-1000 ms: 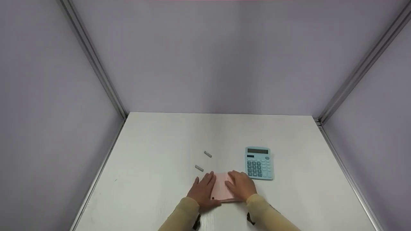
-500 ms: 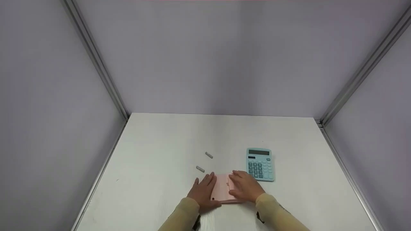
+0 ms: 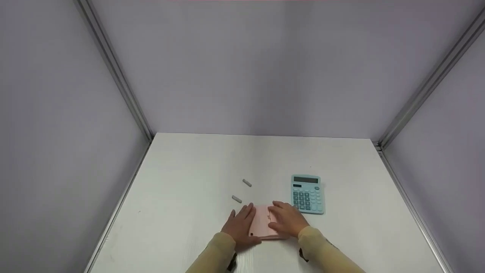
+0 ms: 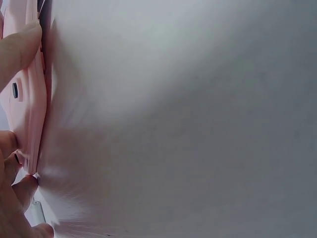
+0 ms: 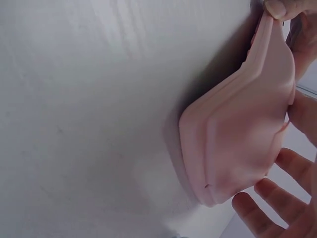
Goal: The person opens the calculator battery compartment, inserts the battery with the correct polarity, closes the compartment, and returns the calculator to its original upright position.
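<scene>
A pink calculator [image 3: 259,223] lies face down on the white table, a dark round foot showing on its back. My left hand [image 3: 239,227] holds its left side, with the thumb [image 4: 22,47] over the near edge and the fingers along the far side. The right hand [image 3: 290,219] rests on the right half of the back, covering much of the thin outlined cover there. In the right wrist view, its fingers [image 5: 250,213] are spread at the casing's far edge and its thumb lies on the back. Beyond the left fingertips lie two small grey batteries, one nearer [image 3: 237,199], one farther [image 3: 247,182].
A light blue calculator [image 3: 307,194] lies face up just beyond the right hand, its lower left corner close to the knuckles. Grey panels [image 3: 265,76] enclose the white table [image 3: 182,182] at the back and both sides.
My right hand slid a little to the right over the pink calculator, then slightly back left, and the cover's outline now shows beside its fingers. The left hand stays in place.
</scene>
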Demonstrator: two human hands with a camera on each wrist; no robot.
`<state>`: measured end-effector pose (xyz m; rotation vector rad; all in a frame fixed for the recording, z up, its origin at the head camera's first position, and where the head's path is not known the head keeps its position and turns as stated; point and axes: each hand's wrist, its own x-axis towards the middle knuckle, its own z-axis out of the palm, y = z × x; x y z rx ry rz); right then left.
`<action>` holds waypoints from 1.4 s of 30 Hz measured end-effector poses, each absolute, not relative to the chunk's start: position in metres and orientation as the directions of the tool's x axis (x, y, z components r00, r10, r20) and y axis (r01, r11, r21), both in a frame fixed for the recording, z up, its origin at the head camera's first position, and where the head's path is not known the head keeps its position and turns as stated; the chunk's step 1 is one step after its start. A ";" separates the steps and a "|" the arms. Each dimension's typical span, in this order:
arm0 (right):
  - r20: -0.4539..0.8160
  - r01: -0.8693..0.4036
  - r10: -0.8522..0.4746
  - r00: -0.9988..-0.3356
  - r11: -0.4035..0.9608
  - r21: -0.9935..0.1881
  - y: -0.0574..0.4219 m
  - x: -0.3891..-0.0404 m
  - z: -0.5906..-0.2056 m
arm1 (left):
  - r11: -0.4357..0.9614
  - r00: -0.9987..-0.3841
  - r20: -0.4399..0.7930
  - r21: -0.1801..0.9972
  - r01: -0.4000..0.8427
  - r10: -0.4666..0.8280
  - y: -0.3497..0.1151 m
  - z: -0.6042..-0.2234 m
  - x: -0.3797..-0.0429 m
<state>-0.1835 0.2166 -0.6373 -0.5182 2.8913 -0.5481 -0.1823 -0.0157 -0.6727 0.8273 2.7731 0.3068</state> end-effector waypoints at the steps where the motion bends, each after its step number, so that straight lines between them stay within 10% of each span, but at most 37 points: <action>1: -0.089 -0.305 -0.362 -0.928 0.874 -0.379 0.217 -0.184 -0.637 | 0.818 -0.813 -0.162 0.268 0.509 0.559 -0.016 -0.672 -0.182; 42: 0.114 -0.317 -0.303 -0.946 0.797 -0.515 0.249 -0.194 -0.622 | 0.822 -0.820 -0.153 0.270 0.502 0.551 -0.010 -0.681 -0.191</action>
